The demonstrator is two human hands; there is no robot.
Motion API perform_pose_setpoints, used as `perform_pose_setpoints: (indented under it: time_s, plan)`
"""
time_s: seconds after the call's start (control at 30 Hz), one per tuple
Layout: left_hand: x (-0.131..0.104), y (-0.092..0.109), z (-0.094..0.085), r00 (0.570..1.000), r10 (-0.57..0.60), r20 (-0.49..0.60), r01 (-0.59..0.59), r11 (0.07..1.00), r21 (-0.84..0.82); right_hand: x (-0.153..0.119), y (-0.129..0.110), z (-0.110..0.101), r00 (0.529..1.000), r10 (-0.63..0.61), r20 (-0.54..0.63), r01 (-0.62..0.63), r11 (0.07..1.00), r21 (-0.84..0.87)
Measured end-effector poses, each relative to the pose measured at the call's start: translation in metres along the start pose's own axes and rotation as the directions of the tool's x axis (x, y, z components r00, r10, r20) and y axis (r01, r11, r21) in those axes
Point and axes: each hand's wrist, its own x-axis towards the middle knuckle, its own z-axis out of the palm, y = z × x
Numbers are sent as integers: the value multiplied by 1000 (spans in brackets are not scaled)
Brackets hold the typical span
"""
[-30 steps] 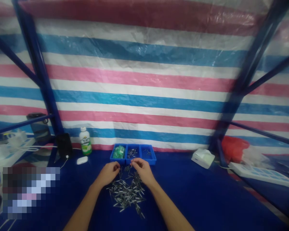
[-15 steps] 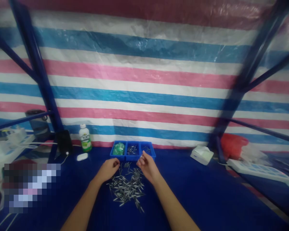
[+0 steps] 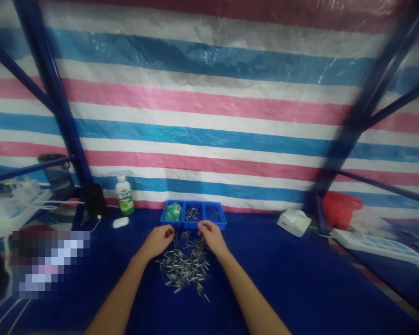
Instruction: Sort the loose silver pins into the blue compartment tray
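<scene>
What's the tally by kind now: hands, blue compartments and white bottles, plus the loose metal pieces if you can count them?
Left hand and right hand: 2
Blue compartments: 3
White bottle: 1
Total: 6, without the metal pieces, too small and overlapped to count.

I'm seeing the flat, dark blue worktop (image 3: 265,274) lying open between the right hand (image 3: 212,236) and the white, boxy tissue pack (image 3: 294,223). A loose heap of slim, silvery metal pins (image 3: 185,270) is crowding the space between the forearms (image 3: 240,279); a blue plastic three-compartment tray (image 3: 192,225) is blocking the way straight ahead.
</scene>
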Motion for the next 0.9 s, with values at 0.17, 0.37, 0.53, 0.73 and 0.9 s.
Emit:
perform_pose_setpoints:
  time_s: [0.17,0.37,0.53,0.73,0.9]
  plan:
    - [1,-6,2,1000,7,-8,-7,1000,-18,-10,5,-4,942,-250,224,336,720,-608]
    - [2,-5,0,1000,15,-7,-15,1000,-12,-23,-9,6,911,-187,367,402,598,-694]
    - [-1,-1,1,1000,9,3,-9,1000,4,-34,-14,20,852,-232,469,514,545,-663]
    - [0,-3,2,1000,-5,1,5,1000,-5,-33,-4,28,865,-190,465,495,476,-726]
    - [1,-2,0,1000,-9,-2,9,1000,4,-30,-4,29,872,-189,451,484,475,-735]
